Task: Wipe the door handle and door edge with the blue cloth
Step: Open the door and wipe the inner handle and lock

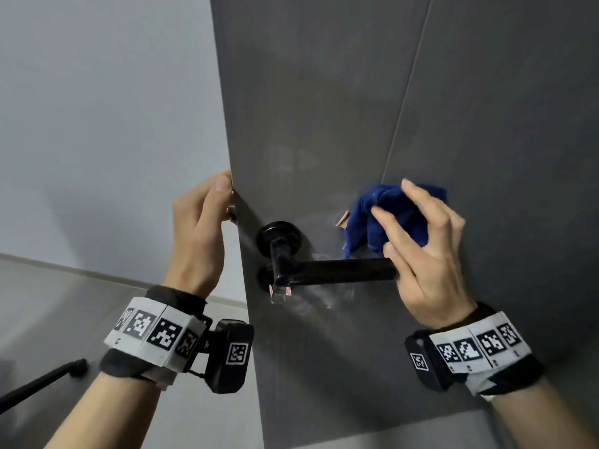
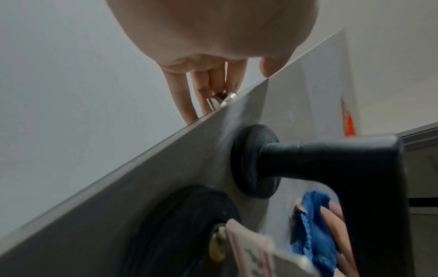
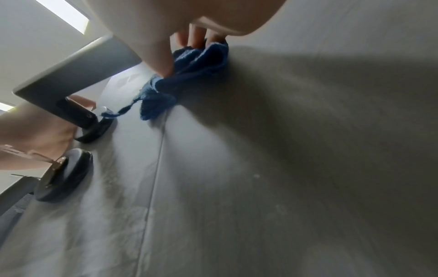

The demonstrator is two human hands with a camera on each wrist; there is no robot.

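Note:
A grey door [image 1: 356, 92] carries a black lever handle [image 1: 337, 270] that points right. My left hand [image 1: 227, 192] grips the door edge [image 1: 240, 238] just above the handle, thumb on the near face and fingers behind. In the left wrist view those fingers [image 2: 189, 105] lie beside a silver latch bolt [image 2: 222, 101]. My right hand [image 1: 395, 218] holds a bunched blue cloth [image 1: 372, 212] against the door face, above the handle's free end. The cloth [image 3: 196, 65] touches the door; a loose thread hangs toward the handle's base [image 3: 94, 129].
Below the handle sits a round black lock plate [image 3: 66, 178] with a key and tag [image 1: 278, 291] in it. A pale wall [image 1: 97, 124] lies left of the door edge. A thin black rod [image 1: 39, 387] crosses the lower left corner.

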